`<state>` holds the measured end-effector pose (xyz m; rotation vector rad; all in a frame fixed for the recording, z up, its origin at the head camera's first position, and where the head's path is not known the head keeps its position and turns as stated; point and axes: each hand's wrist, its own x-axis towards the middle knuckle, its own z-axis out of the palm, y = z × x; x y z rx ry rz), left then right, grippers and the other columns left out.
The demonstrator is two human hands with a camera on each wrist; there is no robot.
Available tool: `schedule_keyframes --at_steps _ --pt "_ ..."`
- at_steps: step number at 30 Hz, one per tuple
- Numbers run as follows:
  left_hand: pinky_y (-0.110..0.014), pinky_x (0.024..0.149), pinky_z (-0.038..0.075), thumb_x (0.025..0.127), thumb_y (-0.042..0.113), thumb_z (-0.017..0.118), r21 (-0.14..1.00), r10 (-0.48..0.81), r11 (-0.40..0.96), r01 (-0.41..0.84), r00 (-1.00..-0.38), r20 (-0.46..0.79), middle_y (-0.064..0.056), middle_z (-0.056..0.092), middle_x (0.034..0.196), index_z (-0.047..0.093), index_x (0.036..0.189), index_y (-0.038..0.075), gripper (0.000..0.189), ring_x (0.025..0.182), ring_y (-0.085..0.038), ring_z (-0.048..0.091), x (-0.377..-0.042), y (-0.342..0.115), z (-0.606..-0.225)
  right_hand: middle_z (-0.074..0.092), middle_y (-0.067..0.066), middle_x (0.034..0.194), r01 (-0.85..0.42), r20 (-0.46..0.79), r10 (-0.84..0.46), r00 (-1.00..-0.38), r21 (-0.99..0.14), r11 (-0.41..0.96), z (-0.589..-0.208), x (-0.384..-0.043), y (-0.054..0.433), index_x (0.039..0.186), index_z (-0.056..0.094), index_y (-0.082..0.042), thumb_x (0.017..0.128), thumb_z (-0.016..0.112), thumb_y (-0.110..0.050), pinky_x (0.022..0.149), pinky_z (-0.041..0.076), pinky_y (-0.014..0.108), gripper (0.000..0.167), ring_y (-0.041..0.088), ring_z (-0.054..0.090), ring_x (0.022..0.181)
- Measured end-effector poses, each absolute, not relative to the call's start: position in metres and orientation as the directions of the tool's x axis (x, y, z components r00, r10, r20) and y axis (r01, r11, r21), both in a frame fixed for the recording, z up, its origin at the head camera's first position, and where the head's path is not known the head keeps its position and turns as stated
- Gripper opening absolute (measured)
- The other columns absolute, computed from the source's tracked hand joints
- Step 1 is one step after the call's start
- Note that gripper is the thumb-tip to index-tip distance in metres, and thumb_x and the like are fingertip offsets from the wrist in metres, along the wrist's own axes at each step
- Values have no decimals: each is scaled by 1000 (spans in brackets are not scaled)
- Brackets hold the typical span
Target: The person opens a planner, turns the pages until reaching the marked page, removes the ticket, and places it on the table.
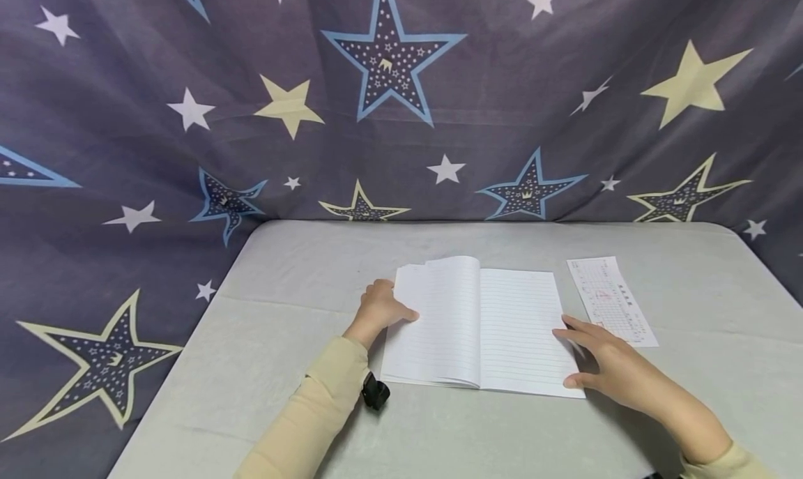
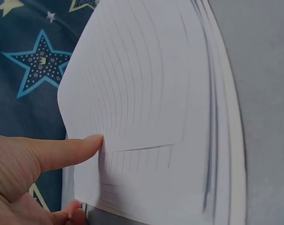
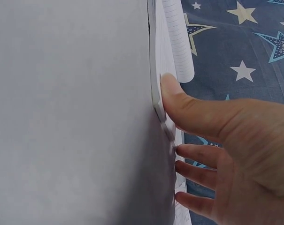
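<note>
A notebook [image 1: 521, 325] with lined white pages lies open on the grey table. Its left-hand pages bulge upward near the spine. My left hand [image 1: 381, 308] holds the left edge, thumb on top of the page [image 2: 142, 93] and the other fingers at the rim, where the left wrist view partly hides them. At the opposite side my right hand [image 1: 617, 364] touches the right edge. Its thumb [image 3: 172, 96] rests on the near corner, while the other fingers [image 3: 198, 176] spread loosely along the side, not visibly curled round it.
A small printed paper slip [image 1: 611, 301] with red marks lies beyond the right hand. The table [image 1: 282, 270] is covered in grey cloth. Behind it hangs a dark curtain [image 1: 477, 95] with stars. A black wrist device [image 1: 375, 392] sits at the left sleeve.
</note>
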<state>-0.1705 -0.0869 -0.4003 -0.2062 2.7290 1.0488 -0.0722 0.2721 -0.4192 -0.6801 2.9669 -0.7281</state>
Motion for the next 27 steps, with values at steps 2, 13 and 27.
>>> schedule_keyframes --at_steps 2,13,27 --pt "-53 101 45 68 13 90 654 -60 725 -217 -965 -254 -28 50 129 52 134 -10 80 120 -44 46 -171 -87 -401 47 29 142 -407 88 -414 -906 -445 798 -420 -72 272 131 61 1 67 89 -26 99 37 67 74 53 43 127" --pt "-51 103 44 74 12 86 756 -41 609 -239 -962 -271 -26 49 132 40 141 -7 83 124 -42 46 -172 -91 -404 49 30 140 -411 110 -408 -906 -454 790 -421 -71 272 128 62 1 65 90 -25 100 36 67 74 54 43 126" --pt "-54 108 38 80 10 81 861 149 502 -80 -973 -177 -29 47 139 27 146 -7 87 128 -43 47 -140 -97 -394 48 29 141 -415 110 -413 -904 -453 789 -421 -72 274 130 61 1 66 89 -26 100 36 67 74 53 43 127"
